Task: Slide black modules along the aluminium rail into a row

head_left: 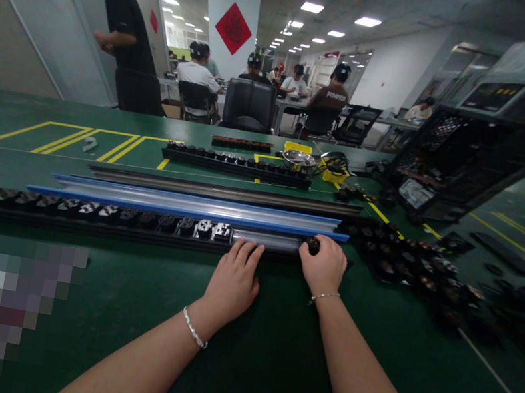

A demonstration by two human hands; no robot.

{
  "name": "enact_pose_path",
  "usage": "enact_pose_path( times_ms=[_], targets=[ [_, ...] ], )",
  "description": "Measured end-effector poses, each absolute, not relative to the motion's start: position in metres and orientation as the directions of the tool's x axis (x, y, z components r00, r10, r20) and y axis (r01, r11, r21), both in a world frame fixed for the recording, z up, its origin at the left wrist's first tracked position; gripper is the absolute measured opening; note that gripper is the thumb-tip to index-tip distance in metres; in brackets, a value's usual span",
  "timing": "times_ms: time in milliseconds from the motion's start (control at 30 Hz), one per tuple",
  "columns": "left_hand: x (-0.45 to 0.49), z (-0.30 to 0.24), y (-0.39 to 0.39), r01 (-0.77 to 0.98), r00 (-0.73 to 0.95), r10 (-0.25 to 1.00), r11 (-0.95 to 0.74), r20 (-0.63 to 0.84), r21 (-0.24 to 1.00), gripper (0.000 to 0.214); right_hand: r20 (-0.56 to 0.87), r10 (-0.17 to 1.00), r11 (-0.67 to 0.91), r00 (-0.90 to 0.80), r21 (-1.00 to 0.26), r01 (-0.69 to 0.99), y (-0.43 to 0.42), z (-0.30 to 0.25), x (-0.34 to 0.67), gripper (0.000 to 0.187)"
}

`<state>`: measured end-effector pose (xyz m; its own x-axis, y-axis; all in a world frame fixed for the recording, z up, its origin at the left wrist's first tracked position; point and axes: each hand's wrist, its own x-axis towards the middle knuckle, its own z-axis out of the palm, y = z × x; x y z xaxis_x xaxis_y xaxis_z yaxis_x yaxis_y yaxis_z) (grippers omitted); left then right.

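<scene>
1 blk rail [84,229], shiny channel [267,241]

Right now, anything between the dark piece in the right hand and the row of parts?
Nothing visible: bare channel in the black rail separates the dark piece in the right hand from the row of parts. The left hand has fingertips at the rail's near edge.

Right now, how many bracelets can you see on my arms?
2: one bracelet just behind your left hand, another bracelet just behind your right hand. Your upper arms are out of view.
</scene>
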<state>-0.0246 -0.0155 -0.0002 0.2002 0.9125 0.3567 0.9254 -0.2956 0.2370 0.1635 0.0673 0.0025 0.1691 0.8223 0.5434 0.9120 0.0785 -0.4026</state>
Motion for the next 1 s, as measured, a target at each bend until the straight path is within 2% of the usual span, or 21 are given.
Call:
enact_pose_path(
  times_ms=[433, 700, 1000],
  targets=[
    [-0.023, 0.002, -0.022, 0.961, 0.172, 0.902, -0.241, 0.395, 0.132, 0.059, 0.544, 0.811, 0.022, 0.216, -0.397, 0.918, 0.071, 0.004, 0.174, 0.030],
    [-0.024, 0.000, -0.019, 0.951, 0.180, 0.910, -0.258, 0.373, 0.172, 0.060, 0.565, 0.789, 0.015, 0.240, -0.408, 0.913, 0.073, 0.003, 0.182, 0.029],
    [-0.026, 0.002, -0.019, 0.952, 0.193, 0.909, -0.264, 0.370, 0.152, 0.060, 0.529, 0.789, -0.039, 0.313, -0.465, 0.884, 0.076, 0.000, 0.192, 0.033]
  ],
)
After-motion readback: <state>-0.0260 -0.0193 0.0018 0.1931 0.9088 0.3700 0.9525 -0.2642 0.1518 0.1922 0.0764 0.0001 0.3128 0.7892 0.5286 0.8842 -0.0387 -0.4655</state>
